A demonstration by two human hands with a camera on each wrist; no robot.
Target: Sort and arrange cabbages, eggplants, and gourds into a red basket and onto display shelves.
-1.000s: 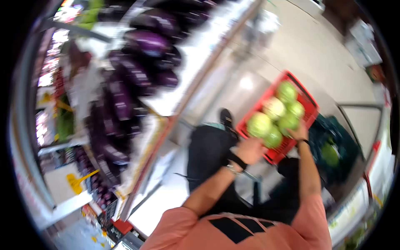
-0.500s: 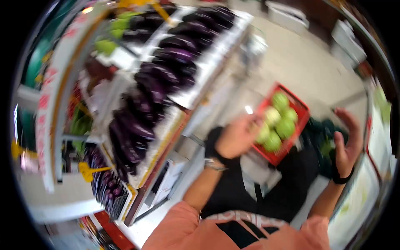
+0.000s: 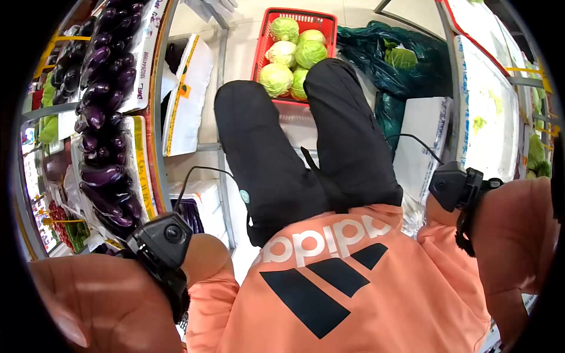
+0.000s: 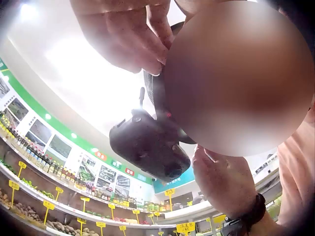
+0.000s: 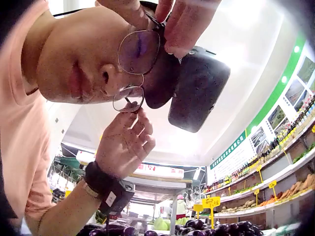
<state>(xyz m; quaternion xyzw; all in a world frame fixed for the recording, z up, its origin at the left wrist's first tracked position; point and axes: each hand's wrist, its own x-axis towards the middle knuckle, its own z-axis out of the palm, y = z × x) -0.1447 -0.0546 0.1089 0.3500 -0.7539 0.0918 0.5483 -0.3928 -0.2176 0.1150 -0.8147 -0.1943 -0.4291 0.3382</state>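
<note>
My left hand (image 5: 125, 142) and right hand (image 5: 184, 24) pinch the thin-rimmed glasses (image 5: 139, 51), one at each outer side, so they sit between my two grips, with the dark head camera (image 5: 199, 88) just beside the right one. I expect them to be light, springy in the thin metal and easily bent, the lenses (image 5: 129, 98) slick and quick to smudge, so the best hold is the outer corners, evenly and softly from both sides.
</note>
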